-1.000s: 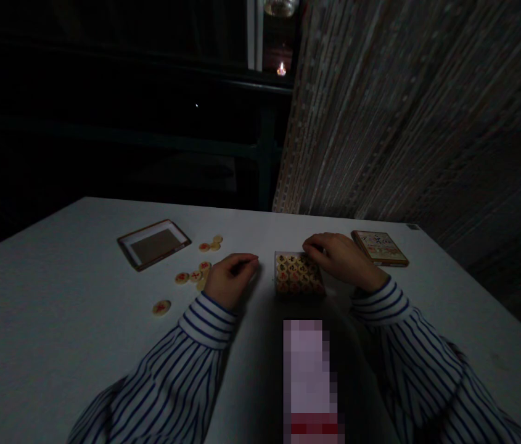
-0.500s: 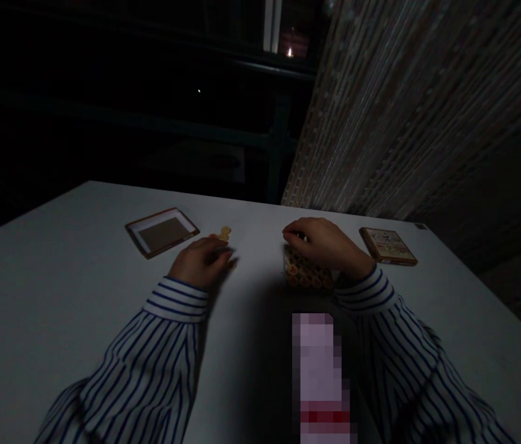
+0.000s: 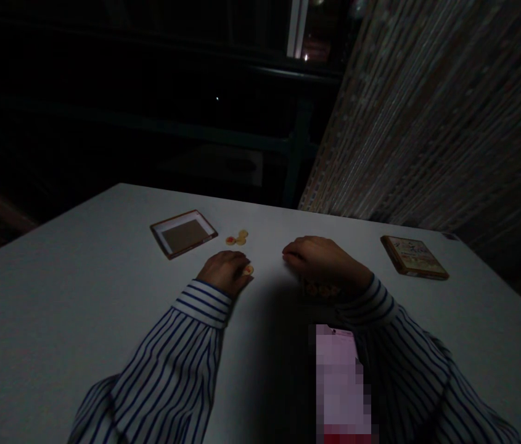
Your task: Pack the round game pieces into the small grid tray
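Note:
My left hand [image 3: 225, 272] rests low over the table, thumb and fingers closed on a round wooden game piece [image 3: 248, 269] with a reddish mark. Just beyond it lie a few loose game pieces [image 3: 240, 238], one with a red mark. My right hand [image 3: 327, 264] is over a packed block of similar round pieces [image 3: 322, 288], covering most of them. Its fingers are curled together, and anything between them is hidden.
A shallow open box part [image 3: 185, 234] with white inner sides lies at the back left. A flat printed box [image 3: 414, 256] lies at the right. Near me is a phone with a blurred screen [image 3: 341, 376]. A string curtain [image 3: 408, 111] hangs behind the white table [image 3: 116, 246].
The view has swung, shifting everything rightward. My left hand has drawn back toward me, uncovering loose pieces. My right hand has come down over the block, hiding more of it.

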Demonstrator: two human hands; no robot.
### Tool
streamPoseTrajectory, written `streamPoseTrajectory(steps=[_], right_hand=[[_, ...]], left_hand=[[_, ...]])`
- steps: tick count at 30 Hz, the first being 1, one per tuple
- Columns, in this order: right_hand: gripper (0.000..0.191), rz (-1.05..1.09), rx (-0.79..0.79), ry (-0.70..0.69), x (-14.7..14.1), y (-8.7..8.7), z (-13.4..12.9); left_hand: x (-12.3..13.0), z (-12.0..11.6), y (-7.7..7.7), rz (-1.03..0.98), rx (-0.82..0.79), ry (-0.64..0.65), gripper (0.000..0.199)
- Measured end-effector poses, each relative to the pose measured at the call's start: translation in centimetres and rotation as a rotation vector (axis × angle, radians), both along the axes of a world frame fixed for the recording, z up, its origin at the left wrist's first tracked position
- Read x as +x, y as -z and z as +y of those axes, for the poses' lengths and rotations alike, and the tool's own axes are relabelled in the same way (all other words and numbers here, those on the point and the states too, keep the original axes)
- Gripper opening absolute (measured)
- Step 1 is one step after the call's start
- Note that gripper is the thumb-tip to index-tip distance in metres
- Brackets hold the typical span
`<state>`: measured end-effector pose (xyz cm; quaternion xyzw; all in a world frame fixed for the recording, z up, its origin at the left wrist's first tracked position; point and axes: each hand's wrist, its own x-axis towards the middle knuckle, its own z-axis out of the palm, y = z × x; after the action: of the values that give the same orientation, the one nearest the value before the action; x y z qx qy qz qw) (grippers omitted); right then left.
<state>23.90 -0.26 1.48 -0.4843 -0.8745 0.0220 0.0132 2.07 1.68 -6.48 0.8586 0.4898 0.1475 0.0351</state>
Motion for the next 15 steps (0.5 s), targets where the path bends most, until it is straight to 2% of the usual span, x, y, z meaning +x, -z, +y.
streamPoseTrajectory(steps=[15], right_hand=[[0.034,0.009,0.003,-0.004,0.4,0.1,0.1]], left_hand=[[-0.1,0.6,1.7,0.037,0.126,0.005,0.033]])
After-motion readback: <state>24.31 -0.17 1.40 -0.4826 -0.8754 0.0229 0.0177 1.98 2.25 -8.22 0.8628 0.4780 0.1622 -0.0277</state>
